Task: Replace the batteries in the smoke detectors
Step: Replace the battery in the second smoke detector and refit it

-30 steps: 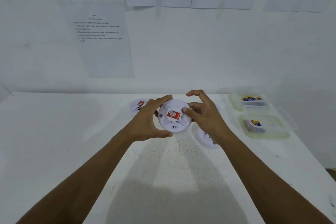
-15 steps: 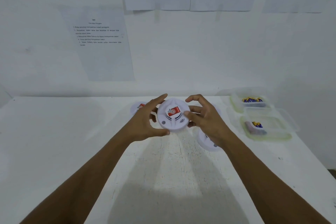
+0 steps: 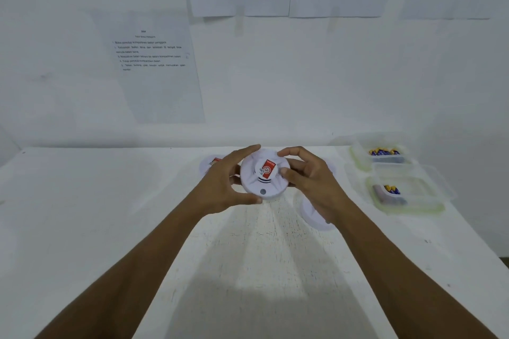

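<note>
Detector (image 3: 265, 177) is being held up between both hands over the back-middle of the counter (image 3: 110, 217), its round white face and red label (image 3: 268, 167) tilting toward the camera. Left hand (image 3: 221, 187) is gripping the left rim, fingers (image 3: 249, 150) curling over the top edge and thumb pressing under the lower edge. Right hand (image 3: 312, 183) is gripping the right rim, its fingers curling round the top and side. A second detector (image 3: 208, 164) is lying just behind the left hand, and a third detector (image 3: 312, 216) is lying under the right wrist. At the right, a far tub (image 3: 358, 158) and a near tub (image 3: 418, 208) are sitting side by side, each holding batteries (image 3: 384, 151). Printed sheets (image 3: 154, 69) are hanging on the wall behind.
</note>
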